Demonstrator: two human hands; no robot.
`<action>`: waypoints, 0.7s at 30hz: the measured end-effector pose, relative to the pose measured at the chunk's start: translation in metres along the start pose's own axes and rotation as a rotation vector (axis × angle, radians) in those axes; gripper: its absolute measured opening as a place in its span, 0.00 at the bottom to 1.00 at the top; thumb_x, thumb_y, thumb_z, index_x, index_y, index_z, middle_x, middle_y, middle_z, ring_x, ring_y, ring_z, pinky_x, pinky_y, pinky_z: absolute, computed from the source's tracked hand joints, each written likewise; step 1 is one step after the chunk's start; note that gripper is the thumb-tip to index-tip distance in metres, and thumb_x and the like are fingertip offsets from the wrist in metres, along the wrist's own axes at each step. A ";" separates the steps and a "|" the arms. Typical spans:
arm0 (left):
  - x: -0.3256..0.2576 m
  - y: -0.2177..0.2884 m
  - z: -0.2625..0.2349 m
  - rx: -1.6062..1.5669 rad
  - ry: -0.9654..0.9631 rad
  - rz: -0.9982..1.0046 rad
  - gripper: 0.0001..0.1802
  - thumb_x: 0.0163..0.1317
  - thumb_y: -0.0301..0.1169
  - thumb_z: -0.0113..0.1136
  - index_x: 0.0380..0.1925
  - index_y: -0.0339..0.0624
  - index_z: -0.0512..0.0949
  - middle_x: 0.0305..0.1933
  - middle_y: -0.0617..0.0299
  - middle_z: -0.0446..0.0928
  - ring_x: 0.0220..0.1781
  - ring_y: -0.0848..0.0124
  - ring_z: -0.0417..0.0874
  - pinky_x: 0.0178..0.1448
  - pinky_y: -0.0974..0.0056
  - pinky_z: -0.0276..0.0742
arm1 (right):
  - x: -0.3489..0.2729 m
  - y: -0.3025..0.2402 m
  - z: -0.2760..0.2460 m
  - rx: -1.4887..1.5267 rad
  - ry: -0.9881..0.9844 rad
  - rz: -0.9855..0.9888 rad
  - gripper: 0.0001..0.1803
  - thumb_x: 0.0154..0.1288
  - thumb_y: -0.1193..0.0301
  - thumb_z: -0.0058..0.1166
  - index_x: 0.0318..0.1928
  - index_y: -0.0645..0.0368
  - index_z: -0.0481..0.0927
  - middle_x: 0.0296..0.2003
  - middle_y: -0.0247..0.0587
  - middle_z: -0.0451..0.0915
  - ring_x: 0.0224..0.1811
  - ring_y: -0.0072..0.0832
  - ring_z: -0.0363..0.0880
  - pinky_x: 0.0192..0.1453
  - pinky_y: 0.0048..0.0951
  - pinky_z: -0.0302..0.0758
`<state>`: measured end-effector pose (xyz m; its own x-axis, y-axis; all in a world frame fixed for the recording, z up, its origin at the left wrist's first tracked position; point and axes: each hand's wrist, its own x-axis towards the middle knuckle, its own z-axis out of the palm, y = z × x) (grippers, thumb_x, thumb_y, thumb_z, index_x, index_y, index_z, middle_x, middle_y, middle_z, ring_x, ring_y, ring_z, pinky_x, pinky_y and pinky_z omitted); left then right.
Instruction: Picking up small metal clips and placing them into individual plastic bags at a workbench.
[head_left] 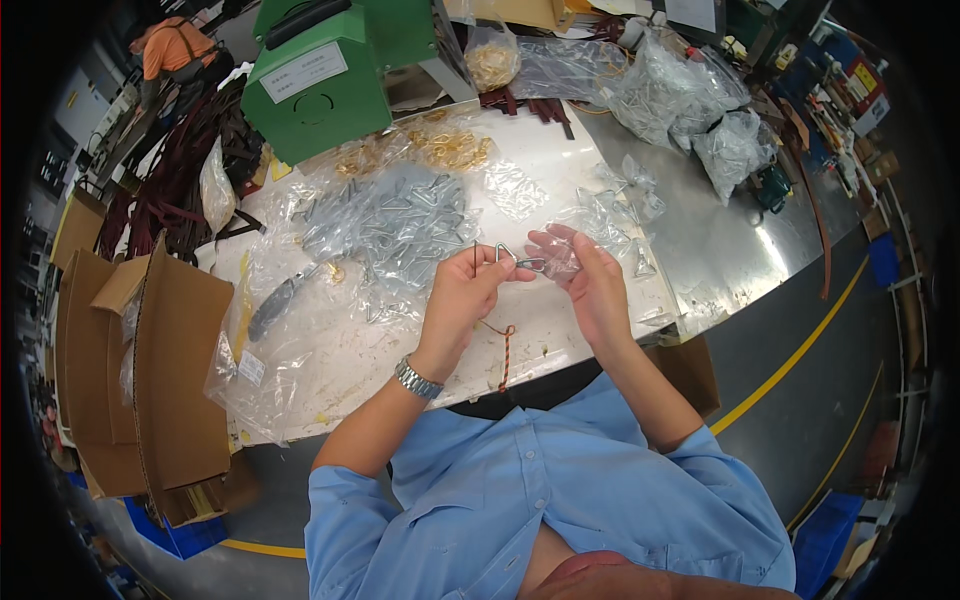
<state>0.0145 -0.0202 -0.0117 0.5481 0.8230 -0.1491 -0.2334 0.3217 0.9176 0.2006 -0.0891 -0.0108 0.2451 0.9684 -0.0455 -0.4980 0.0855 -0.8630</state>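
Observation:
My left hand (464,295), with a metal watch on its wrist, pinches a silver triangular wire ring (503,251) between thumb and fingers. A dark metal piece (530,265) extends from the ring toward the right. Opposite it, my right hand (598,292) grips a small clear plastic bag (559,262), its mouth facing the metal part. Both hands hover over the white tabletop (470,370). Beyond them lies a heap of silver triangular rings (400,215) on clear plastic. Gold-coloured metal parts (455,147) are piled farther back. Several bagged silver pieces (610,225) rest right of my hands.
A green machine (330,105) stands at the back left. Open cardboard boxes (180,360) flank the table's left side, near dark straps (170,190). Stuffed clear bags (670,90) sit on the metal bench (720,270). A twisted orange cord (506,360) lies near the front edge. Another person (180,50) bends at far left.

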 end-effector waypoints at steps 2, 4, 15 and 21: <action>0.000 0.000 0.000 0.014 -0.002 0.005 0.08 0.75 0.32 0.63 0.40 0.40 0.82 0.42 0.51 0.91 0.16 0.88 0.59 0.19 0.78 0.53 | 0.001 0.001 -0.003 0.014 -0.001 -0.008 0.27 0.88 0.56 0.41 0.64 0.69 0.77 0.59 0.59 0.85 0.61 0.40 0.87 0.70 0.39 0.80; -0.001 0.000 0.001 0.022 0.009 0.006 0.07 0.75 0.32 0.63 0.41 0.39 0.82 0.41 0.51 0.91 0.16 0.89 0.59 0.19 0.78 0.53 | 0.001 0.000 -0.004 0.031 0.014 0.044 0.28 0.88 0.54 0.41 0.62 0.70 0.77 0.58 0.60 0.85 0.61 0.40 0.87 0.70 0.40 0.80; -0.004 0.004 0.006 0.047 0.045 0.025 0.07 0.76 0.30 0.62 0.42 0.38 0.82 0.39 0.58 0.91 0.19 0.90 0.62 0.22 0.79 0.55 | -0.002 -0.002 0.004 0.102 -0.033 0.044 0.31 0.89 0.55 0.36 0.69 0.73 0.70 0.63 0.67 0.80 0.66 0.49 0.83 0.74 0.47 0.77; -0.004 -0.003 0.012 0.044 0.052 0.035 0.07 0.76 0.30 0.62 0.46 0.37 0.79 0.40 0.52 0.91 0.16 0.89 0.61 0.20 0.78 0.54 | -0.003 0.001 0.006 0.155 -0.063 0.043 0.28 0.89 0.58 0.36 0.71 0.70 0.69 0.65 0.65 0.79 0.66 0.46 0.83 0.74 0.44 0.76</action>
<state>0.0226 -0.0302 -0.0096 0.4977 0.8568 -0.1347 -0.2156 0.2726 0.9377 0.1941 -0.0900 -0.0082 0.1706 0.9843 -0.0446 -0.6302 0.0742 -0.7728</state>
